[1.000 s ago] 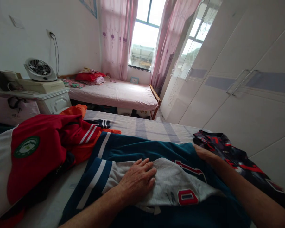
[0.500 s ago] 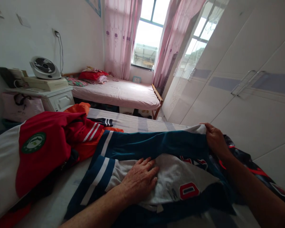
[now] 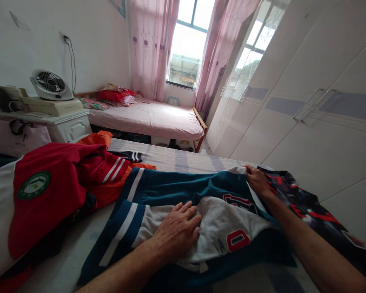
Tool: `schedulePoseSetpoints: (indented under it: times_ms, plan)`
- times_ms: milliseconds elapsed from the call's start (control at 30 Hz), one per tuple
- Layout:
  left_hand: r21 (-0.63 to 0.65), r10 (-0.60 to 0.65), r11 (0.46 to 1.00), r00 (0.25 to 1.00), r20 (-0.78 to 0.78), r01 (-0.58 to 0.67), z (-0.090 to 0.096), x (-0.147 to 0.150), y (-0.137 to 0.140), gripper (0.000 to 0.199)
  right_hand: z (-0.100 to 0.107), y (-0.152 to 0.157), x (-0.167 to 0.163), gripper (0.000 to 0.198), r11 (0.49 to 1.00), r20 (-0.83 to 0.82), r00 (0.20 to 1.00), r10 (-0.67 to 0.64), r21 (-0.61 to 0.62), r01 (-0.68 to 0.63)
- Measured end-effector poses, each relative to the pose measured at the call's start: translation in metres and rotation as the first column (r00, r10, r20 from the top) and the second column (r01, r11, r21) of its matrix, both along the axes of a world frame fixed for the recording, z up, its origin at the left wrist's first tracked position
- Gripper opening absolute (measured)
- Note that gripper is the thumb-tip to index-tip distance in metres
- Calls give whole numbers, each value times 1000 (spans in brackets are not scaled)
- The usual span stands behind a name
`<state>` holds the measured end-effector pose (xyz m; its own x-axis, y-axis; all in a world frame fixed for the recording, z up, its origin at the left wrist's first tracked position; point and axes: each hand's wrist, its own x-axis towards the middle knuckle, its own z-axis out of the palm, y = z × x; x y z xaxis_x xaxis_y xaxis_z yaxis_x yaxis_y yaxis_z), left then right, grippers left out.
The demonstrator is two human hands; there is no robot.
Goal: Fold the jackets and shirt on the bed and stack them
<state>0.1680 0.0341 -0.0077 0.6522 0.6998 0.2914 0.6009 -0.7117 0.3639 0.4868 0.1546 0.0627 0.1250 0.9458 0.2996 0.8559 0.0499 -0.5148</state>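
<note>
A teal and grey sweatshirt (image 3: 183,183) with white stripes and red-edged lettering lies spread on the near bed. Its grey sleeve (image 3: 219,224) is laid across the body, with the striped cuff toward the left. My left hand (image 3: 179,228) rests flat on this sleeve, fingers stretched out. At the far right corner of the sweatshirt, my right hand (image 3: 256,179) is closed on the whitish edge of the cloth. Beside my right forearm lies a black and red patterned garment (image 3: 311,207), partly hidden by the arm.
A red and white jacket (image 3: 61,175) with a green badge lies at left over orange cloth (image 3: 106,193). Beyond the near bed (image 3: 161,156) stand a pink-covered bed (image 3: 152,118) and a nightstand (image 3: 73,128) bearing a fan (image 3: 50,83). White wardrobes (image 3: 280,130) line the right.
My right hand has moved left and slightly down with the sweatshirt's edge, and more of the black and red garment shows. My left hand stays flat on the sleeve.
</note>
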Motion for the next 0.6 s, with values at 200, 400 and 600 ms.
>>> schedulePoseSetpoints:
  times_ms: [200,400,600]
  plan:
    - [1,15,1000,1000,-9,-15,-1,0,0,34,-28,3,6,25,965,-211,977,1,-256,-56]
    - [-4,12,1000,1000,-7,-13,1,0,-1,34,-20,-11,6,22,847,-541,841,5,-445,-292]
    - [-5,17,1000,1000,6,-17,1,0,0,32,25,-20,16,33,943,-602,798,23,-253,-217]
